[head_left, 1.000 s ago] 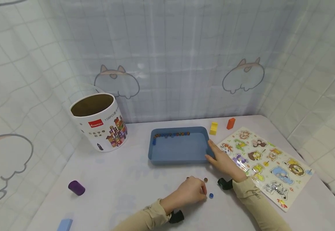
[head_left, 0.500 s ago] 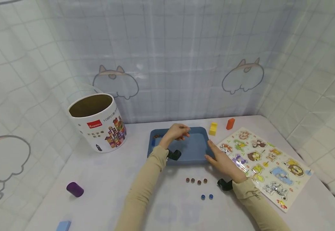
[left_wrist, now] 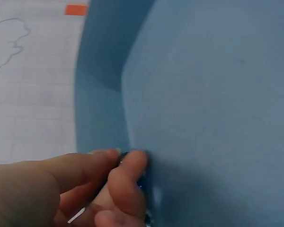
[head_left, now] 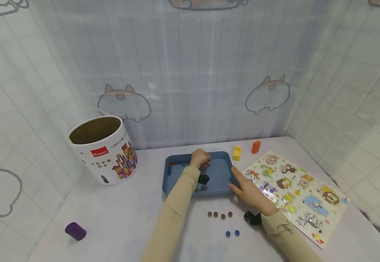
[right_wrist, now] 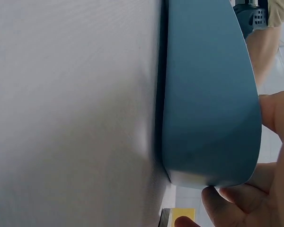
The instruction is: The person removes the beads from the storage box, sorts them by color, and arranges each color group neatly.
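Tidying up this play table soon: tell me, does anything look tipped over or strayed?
The purple cylinder lies on its side near the table's front left, far from the other pieces. Six small beads sit loose on the table just in front of the blue tray.

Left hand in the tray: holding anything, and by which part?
The left hand pinches a small blue bead between its fingertips, at the blue tray's far wall. The bead is mostly hidden, so the exact contact spot cannot be told.

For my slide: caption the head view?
Left hand places beads inside shallow blue plastic tray; right hand steadies it.
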The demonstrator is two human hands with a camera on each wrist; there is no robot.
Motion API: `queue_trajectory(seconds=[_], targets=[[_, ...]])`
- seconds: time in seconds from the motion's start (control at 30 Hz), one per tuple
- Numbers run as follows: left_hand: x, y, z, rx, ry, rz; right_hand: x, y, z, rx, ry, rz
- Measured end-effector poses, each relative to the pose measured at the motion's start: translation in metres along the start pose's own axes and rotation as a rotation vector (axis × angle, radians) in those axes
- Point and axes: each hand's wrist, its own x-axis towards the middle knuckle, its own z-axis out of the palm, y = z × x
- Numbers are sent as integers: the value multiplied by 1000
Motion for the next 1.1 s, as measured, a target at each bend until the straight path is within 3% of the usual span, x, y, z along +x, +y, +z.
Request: queue_trajectory(seconds=[0.37, 0.53, 0.8, 0.97, 1.1], targets=[[0, -7, -5, 80, -52, -30, 4, -3, -2, 3, -22, 3], [-15, -8, -17, 119, -117, 46, 4, -4, -2, 8, -34, 13], [-55, -9, -49, 15, -315, 230, 2, -3, -4, 6, -41, 21], [-94, -18, -61, -25, -375, 303, 0, -2, -3, -11, -31, 4], [-126, -36, -61, 9, -413, 336, 1, -2, -4, -7, -32, 0]])
